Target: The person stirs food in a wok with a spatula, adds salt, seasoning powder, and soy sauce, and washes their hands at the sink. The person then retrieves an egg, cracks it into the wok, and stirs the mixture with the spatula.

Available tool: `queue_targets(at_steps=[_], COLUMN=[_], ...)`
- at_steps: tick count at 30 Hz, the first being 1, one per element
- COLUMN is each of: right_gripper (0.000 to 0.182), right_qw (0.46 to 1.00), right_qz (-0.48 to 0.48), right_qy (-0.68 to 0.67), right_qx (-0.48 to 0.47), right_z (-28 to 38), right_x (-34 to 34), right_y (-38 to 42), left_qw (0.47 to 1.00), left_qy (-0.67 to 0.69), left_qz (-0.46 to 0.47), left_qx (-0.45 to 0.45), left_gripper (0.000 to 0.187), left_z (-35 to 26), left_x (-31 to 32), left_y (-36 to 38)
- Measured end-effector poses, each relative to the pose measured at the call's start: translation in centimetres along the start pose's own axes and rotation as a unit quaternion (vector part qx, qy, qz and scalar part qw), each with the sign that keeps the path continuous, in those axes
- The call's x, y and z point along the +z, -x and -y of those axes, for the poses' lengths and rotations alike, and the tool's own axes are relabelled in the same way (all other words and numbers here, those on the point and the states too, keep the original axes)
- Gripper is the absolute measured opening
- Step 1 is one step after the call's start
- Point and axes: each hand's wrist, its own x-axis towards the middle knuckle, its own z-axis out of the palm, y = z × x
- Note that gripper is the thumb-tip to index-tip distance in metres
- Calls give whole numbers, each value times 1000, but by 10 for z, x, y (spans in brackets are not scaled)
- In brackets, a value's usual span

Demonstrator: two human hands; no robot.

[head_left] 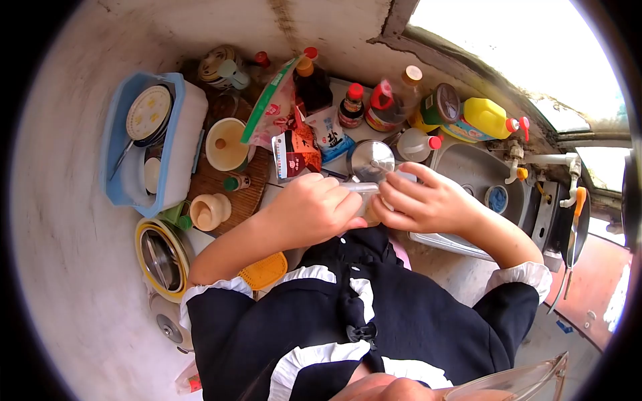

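In front of my chest, both hands are closed on a clear plastic container [363, 190], whose exact kind I cannot make out. My left hand [319, 206] grips its left side with bent fingers. The fingers of my right hand [422, 202] pinch it from the right and cover much of it. Just beyond stands a round, shiny metal pot or lid [372, 159]. A blue-and-white salt bag [328, 136] and an orange and black packet [296, 155] lie past my left hand.
Several bottles, including a yellow jug [487, 117], line the wall. A metal sink [461, 175] with a tap [517, 160] is at right. At left are a blue bin [112, 140] of dishes, a cream pot [227, 144], a wooden board [251, 194] and a mortar [210, 211].
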Motion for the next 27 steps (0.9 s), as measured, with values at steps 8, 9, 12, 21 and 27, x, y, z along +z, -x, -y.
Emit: queue_targets(at_steps=[8,9,12,21,27], right_gripper=[32,34,41,34,26], right_qw=[972,949,838,996,990], right_qz=[58,65,157,-28,-28], right_qy=[-186,-239,-371,-64,-130], right_qx=[128,194,368,52,42], right_z=[10,16,28,13,12], right_x=[-1,3,-1,-5,-3], right_y=[-3,0,-2,11,9], left_qw=[1000,1000,999,998,999], left_qy=[19,10,-40,-55,-41], left_qz=[18,10,-8,2,-15], left_qx=[-3,-7,-3,-3,19], left_gripper=[35,35,34,31,32], left_z=[-8,-10,-18,-16,-19], left_x=[0,-1,4,-6,2], left_y=[3,3,3,-5,-5])
